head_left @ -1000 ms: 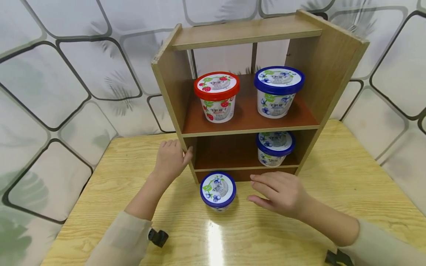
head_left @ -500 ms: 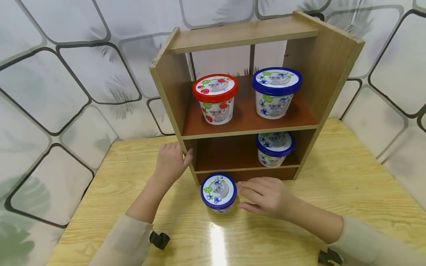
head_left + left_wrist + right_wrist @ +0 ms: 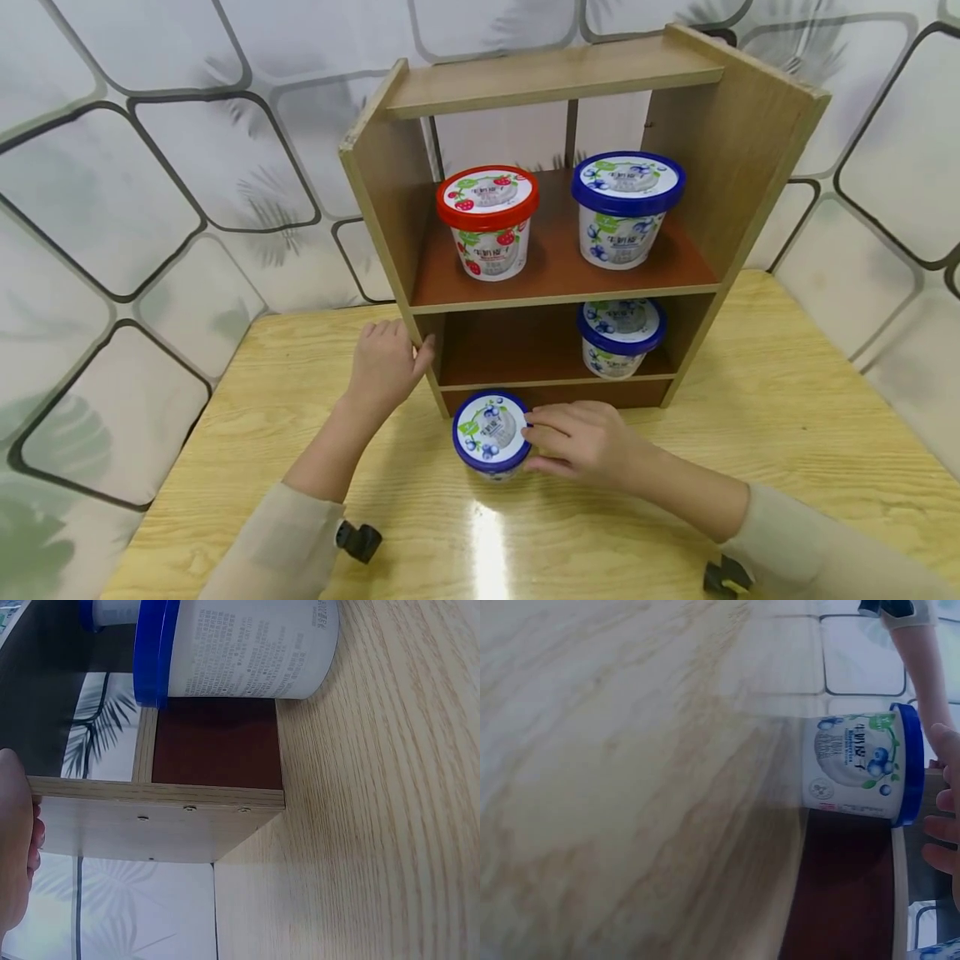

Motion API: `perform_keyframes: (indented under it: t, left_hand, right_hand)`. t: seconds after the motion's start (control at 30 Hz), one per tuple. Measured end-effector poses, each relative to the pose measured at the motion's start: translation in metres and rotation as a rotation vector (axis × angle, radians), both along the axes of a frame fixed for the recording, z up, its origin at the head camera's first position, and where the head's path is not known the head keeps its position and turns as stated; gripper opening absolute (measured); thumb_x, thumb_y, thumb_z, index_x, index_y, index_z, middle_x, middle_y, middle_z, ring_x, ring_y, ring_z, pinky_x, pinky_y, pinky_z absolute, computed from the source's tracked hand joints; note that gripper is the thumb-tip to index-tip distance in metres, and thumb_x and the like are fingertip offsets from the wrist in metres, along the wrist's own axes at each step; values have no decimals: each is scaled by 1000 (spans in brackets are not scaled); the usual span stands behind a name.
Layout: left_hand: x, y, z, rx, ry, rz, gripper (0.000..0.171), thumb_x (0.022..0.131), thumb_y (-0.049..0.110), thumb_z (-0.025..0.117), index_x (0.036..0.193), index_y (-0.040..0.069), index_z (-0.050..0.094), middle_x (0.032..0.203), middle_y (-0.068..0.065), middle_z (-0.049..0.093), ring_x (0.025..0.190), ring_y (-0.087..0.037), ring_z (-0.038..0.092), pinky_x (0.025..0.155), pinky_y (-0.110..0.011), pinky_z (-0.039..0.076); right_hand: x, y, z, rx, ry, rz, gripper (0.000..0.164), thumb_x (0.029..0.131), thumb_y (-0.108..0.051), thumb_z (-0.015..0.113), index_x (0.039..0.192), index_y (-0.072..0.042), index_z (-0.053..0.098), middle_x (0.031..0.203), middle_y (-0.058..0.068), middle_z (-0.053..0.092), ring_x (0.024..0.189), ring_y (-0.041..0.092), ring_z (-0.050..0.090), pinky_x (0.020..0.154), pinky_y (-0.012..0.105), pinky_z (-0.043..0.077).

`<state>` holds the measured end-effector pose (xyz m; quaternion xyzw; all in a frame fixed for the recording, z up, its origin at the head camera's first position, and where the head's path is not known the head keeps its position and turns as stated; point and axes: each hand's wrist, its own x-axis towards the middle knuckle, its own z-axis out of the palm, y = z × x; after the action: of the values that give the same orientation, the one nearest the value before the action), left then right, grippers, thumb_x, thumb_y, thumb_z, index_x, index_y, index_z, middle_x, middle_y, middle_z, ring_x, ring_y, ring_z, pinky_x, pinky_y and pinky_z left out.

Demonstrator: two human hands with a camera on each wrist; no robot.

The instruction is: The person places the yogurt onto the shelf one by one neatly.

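Observation:
My left hand grips the front edge of the wooden shelf's left side panel, thumb inside and fingers outside; only part of the hand enters the left wrist view. On the table before the shelf stands an upright blueberry tub with a blue lid. My right hand is at the right of this tub, its loosely bent fingertips right at the lid's rim. In the right wrist view the fingers show beside the blue lid, not wrapped round the tub.
A red-lidded strawberry tub and a blue-lidded blueberry tub stand on the upper board. Another blueberry tub sits at the right of the lower compartment. A patterned wall covering rises behind the wooden table.
My right hand has moved left across the table, up to the lid of the front blueberry tub. The left hand keeps its grip on the shelf, and the tubs have stayed where they were.

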<state>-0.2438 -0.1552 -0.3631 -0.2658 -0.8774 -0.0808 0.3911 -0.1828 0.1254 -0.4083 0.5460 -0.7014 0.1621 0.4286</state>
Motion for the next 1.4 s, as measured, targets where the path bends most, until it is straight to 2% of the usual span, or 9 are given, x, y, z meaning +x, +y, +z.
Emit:
perform_keyframes:
  t: [0.2,0.37,0.57,0.77,1.03,1.17,1.27,1.4]
  left_hand:
    - [1,-1,0,1,-6,0,30,86,26,51,64,6,47,53,-7,48,53,-27,51,54,-38,35]
    - [0,0,0,-8,2,2,31,87,27,49,65,6,48,54,-7,49,52,-27,52,54,-38,35]
    - [0,0,1,0,-4,-4,31,87,27,50,65,5,48,54,-7,49,52,-27,52,54,-37,34]
    - [1,0,1,-3,-36,13,30,87,27,50,67,5,49,55,-8,51,54,-28,53,55,-38,35]
    - [1,0,0,-11,-35,13,30,87,26,50,67,5,48,55,-8,50,55,-28,54,55,-38,36]
    - [1,0,1,-11,-40,12,29,87,26,50,67,5,49,55,-8,51,55,-28,55,55,-38,36]
    - [1,0,2,-13,-51,16,29,87,25,50,67,5,49,56,-8,51,56,-28,55,55,-38,37]
    - [1,0,2,-16,-56,16,29,88,25,51,67,5,49,56,-8,51,55,-28,55,55,-38,36]
  right_hand:
    - [-1,-3,-6,38,56,-5,34,93,-39,55,89,-10,73,88,3,72,74,14,70,55,26,53]
    - [-1,-6,-11,44,120,-8,32,94,-34,54,87,-10,73,85,4,72,73,16,71,57,25,54]
    - [3,-8,-17,12,127,-55,34,95,-35,52,86,-8,72,85,5,73,67,16,70,53,24,53]
    - [11,-15,-23,-21,45,-121,38,94,-41,52,89,-9,71,89,7,72,63,14,69,48,23,51]
    - [15,-22,-31,-99,-12,-137,40,85,-47,63,83,-7,68,87,7,70,56,13,66,49,21,50]
    - [14,-24,-35,-121,-97,-149,45,75,-50,72,85,-6,67,90,7,68,59,14,67,51,21,51]
    - [14,-25,-36,-133,-125,-147,47,70,-49,77,86,-5,66,91,7,68,64,15,69,54,21,52]
    - [13,-25,-38,-147,-130,-141,47,71,-49,76,86,-5,66,91,8,68,68,17,70,56,22,53]
